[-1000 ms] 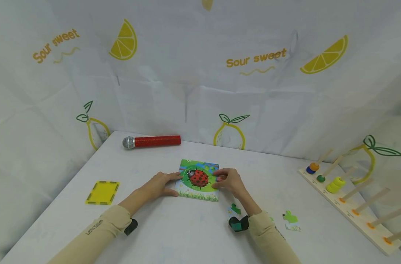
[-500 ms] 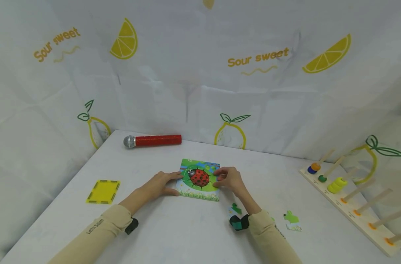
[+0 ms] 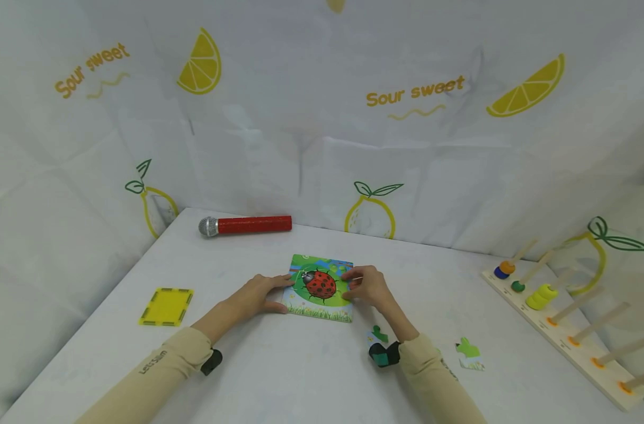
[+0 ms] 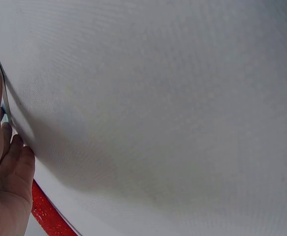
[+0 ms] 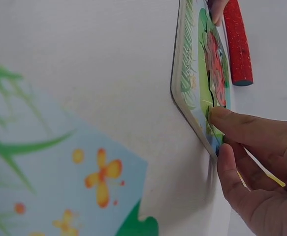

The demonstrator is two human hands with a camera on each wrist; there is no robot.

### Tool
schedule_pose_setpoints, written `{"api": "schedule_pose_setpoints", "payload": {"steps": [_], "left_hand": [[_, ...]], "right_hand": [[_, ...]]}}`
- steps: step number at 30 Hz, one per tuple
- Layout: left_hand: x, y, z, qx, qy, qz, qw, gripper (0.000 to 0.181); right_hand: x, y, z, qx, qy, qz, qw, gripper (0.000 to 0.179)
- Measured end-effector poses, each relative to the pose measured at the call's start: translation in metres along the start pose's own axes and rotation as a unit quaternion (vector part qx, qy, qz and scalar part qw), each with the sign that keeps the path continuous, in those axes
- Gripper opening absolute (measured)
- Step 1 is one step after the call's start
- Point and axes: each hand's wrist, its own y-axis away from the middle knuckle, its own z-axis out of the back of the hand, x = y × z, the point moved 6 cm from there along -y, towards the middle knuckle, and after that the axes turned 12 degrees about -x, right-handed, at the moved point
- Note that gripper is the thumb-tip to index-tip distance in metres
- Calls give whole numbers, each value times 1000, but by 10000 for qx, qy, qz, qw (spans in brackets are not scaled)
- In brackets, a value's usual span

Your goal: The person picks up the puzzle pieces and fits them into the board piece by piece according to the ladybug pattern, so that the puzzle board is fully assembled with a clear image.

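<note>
A square ladybug puzzle board (image 3: pixel 316 312) lies mid-table. My left hand (image 3: pixel 255 296) rests at its left edge, fingers extended and thumb apart; in the left wrist view that hand (image 4: pixel 10 172) shows only at the far left. Bent over the right side of the board is my right hand (image 3: pixel 371 290). Its thumb and finger pinch a green and blue puzzle piece (image 5: pixel 213 130) near the board's right edge, and the fingers cover part of it. Dark seams show around the ladybug in the right wrist view. One loose puzzle piece (image 3: pixel 377 334) lies by the right wrist.
Another loose piece (image 3: pixel 468 354) lies further right, and one more is mostly hidden by the right sleeve. A red microphone (image 3: pixel 253 225) lies at the back. On the left is a yellow square frame tile (image 3: pixel 166 307). A wooden peg board (image 3: pixel 563 335) with coloured beads runs along the right edge.
The head view has shifted very slightly. Both hands stay at the board's sides; the right hand's fingers have moved only a little, and the board keeps its place.
</note>
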Motion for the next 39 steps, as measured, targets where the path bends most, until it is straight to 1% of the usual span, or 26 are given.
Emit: {"api": "schedule_pose_setpoints", "payload": {"steps": [7, 17, 20, 22, 27, 33, 36, 39], "left_hand": [[0, 0, 0, 9, -43, 5, 10000, 63], [-3, -1, 0, -3, -6, -30, 10000, 63], [-2, -1, -1, 17, -21, 23, 10000, 63], [-1, 0, 0, 20, -54, 67, 10000, 63], [0, 0, 0, -4, -92, 73, 9999, 63], [1, -1, -2, 29, -40, 92, 9999, 63], [2, -1, -3, 10, -26, 115, 9999, 63], [3, -1, -2, -25, -60, 107, 9999, 63]], "right_hand": [[0, 1, 1, 5, -66, -57, 10000, 33], [2, 0, 0, -42, 87, 148, 9998, 31], [3, 0, 1, -29, 171, 174, 9997, 29], [5, 0, 0, -40, 222, 266, 9994, 27], [10, -1, -5, -235, 310, 570, 9976, 25], [14, 0, -7, -508, 352, 695, 9957, 27], [11, -1, -6, -554, 309, 712, 9954, 27], [5, -1, -7, -461, 62, 503, 9977, 29]]}}
